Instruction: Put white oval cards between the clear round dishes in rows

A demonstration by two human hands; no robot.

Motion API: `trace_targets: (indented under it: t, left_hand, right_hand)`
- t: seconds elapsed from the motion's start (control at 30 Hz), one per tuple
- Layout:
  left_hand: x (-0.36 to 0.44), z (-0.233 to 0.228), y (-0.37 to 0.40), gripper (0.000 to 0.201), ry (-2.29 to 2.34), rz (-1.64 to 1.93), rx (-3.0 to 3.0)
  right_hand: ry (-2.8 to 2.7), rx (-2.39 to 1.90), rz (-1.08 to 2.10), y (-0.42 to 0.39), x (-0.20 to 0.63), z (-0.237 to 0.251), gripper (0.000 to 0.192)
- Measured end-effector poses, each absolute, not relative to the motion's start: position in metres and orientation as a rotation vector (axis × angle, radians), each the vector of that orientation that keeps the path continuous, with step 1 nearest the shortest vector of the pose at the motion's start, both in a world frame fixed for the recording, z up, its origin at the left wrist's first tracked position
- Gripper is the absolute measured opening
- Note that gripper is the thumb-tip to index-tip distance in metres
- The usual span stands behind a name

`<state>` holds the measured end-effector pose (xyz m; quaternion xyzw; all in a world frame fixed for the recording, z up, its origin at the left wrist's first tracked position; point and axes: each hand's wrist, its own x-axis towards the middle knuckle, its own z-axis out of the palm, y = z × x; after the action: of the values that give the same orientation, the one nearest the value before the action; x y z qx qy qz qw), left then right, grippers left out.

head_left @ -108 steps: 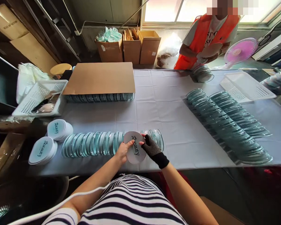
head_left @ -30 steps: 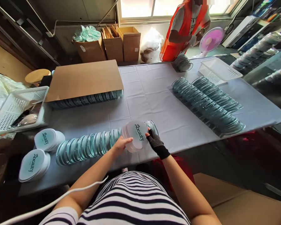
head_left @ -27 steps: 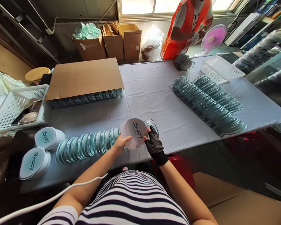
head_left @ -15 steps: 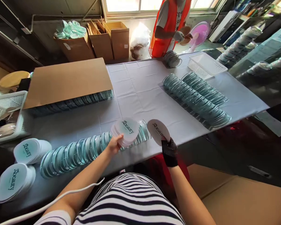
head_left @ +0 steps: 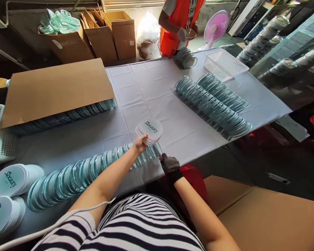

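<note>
My left hand (head_left: pixel 141 143) is closed on a small stack of white rounded cards (head_left: pixel 151 129) with "beauty" printed in dark letters, thumb on top. Below it runs a long row of clear round pieces (head_left: pixel 87 170) standing on edge, pale discs showing among them. At the right end of this row is my right hand (head_left: pixel 170 163), in a black mesh glove with bare fingertips. Its fingers are pinched at the edge of the last piece; what exactly they grip is hidden. Two more stacks of printed cards (head_left: pixel 10 179) lie at the row's left end.
A cardboard sheet (head_left: pixel 57 90) covers more clear pieces on the left. Further rows of clear pieces (head_left: pixel 211 104) and a white basket (head_left: pixel 225 64) are on the right of the table (head_left: pixel 151 94). Across it stands a person in an orange vest (head_left: pixel 172 31), near a pink fan (head_left: pixel 216 28).
My right hand has moved left and down to the row's end; the card it held up no longer shows. The left hand's card stack has risen slightly. The view has shifted.
</note>
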<state>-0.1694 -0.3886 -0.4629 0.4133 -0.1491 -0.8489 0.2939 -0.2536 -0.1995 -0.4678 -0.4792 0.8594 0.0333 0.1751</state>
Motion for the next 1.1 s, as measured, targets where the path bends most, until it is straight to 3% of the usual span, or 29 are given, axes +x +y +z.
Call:
trace_targets:
  t: [0.2,0.47,0.57,0.7,0.8,0.93,1.1]
  left_hand:
    - [-0.171,-0.463,-0.388,0.037,-0.468,-2.273,1.093]
    - [-0.170,-0.461,-0.390,0.035,-0.500,-2.290,1.102]
    - [-0.170,-0.461,-0.389,0.035,-0.511,-2.289,1.084]
    - [-0.173,-0.464,-0.384,0.035,-0.565,-2.265,1.055]
    - [-0.175,-0.464,-0.381,0.034,-0.595,-2.234,1.075]
    - [-0.175,-0.461,-0.377,0.034,-0.614,-2.206,1.066]
    - [-0.158,-0.454,-0.365,0.041,-0.636,-2.236,1.037]
  right_hand:
    - [2.467,-1.201,0.069,-0.217,-0.254,-0.463,0.030]
    - [2.404,-1.249,-0.002,-0.238,-0.250,-0.482,0.034]
    - [2.219,-1.020,-0.261,-0.240,-0.255,-0.491,0.030]
    - [1.663,-0.597,-0.648,-0.240,-0.263,-0.493,0.054]
    - [1.409,-0.415,-0.738,-0.242,-0.272,-0.487,0.055]
    - [1.788,-0.612,-0.807,-0.251,-0.295,-0.470,0.035]
    - [2.337,-0.878,-1.109,-0.269,-0.310,-0.441,0.054]
